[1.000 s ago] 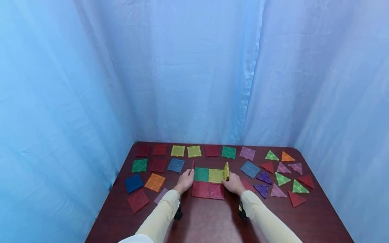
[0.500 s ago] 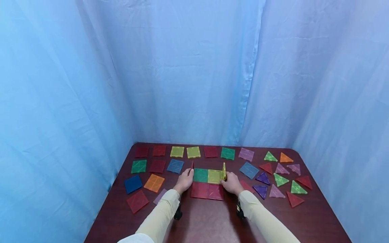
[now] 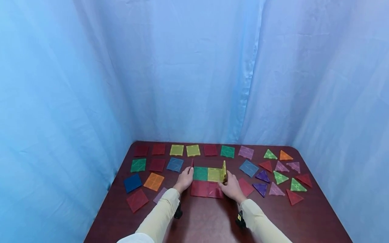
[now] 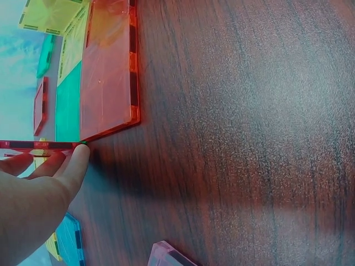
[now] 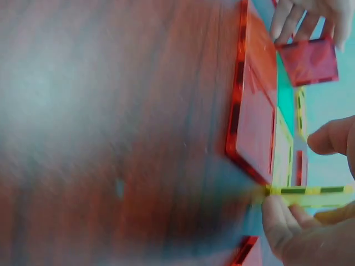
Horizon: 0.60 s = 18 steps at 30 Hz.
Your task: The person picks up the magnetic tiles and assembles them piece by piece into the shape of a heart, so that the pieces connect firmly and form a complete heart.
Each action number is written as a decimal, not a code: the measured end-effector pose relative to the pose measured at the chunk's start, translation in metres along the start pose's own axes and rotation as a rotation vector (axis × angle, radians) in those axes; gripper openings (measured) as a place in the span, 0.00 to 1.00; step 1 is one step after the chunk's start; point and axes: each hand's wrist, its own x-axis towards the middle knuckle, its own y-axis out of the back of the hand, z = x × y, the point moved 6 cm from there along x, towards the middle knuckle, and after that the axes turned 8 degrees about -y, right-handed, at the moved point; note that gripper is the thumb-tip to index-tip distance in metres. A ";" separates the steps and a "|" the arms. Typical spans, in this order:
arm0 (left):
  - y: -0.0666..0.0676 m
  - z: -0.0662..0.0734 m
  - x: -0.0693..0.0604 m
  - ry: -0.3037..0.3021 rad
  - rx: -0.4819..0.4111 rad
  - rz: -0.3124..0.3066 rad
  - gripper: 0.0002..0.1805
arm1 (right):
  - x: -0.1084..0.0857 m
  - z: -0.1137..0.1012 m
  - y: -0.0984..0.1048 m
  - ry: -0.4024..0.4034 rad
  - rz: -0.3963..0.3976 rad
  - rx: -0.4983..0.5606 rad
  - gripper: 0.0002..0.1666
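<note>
Four-square base of magnetic tiles lies flat mid-table: a green tile and yellow tile behind two red tiles. On its left edge a red tile stands upright. My left hand rests fairly straight fingers against that tile's outer face. At the right edge stands an upright yellow tile. My right hand has its fingers touching the outer face, while its thumb is spread apart from the tile on the inner side.
Loose square tiles lie left and behind, among them an orange tile and a dark blue tile. On the right are several triangular tiles, including a purple triangle. A red square lies beside my right hand. Blue curtains enclose the table.
The standing yellow tile has moved slightly left and become more upright. My right hand has loosened from it and drawn slightly toward me. My left hand stays at the red tile.
</note>
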 end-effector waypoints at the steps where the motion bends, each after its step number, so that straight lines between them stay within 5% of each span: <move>1: 0.000 0.000 0.000 -0.002 0.000 0.003 0.30 | -0.005 0.000 0.000 -0.008 0.032 0.003 0.41; 5: 0.000 -0.002 0.001 0.002 0.006 -0.003 0.31 | -0.028 -0.004 0.002 0.017 0.247 -0.049 0.24; 9: 0.001 -0.002 0.000 0.009 0.012 -0.007 0.30 | -0.048 -0.024 -0.012 0.275 0.344 -0.197 0.11; 13: 0.003 0.002 0.001 0.011 -0.006 -0.003 0.31 | -0.054 -0.042 -0.035 0.536 0.250 -0.360 0.12; 18: 0.000 0.002 -0.003 0.025 -0.018 -0.005 0.30 | -0.051 -0.038 -0.059 0.520 0.059 -0.507 0.27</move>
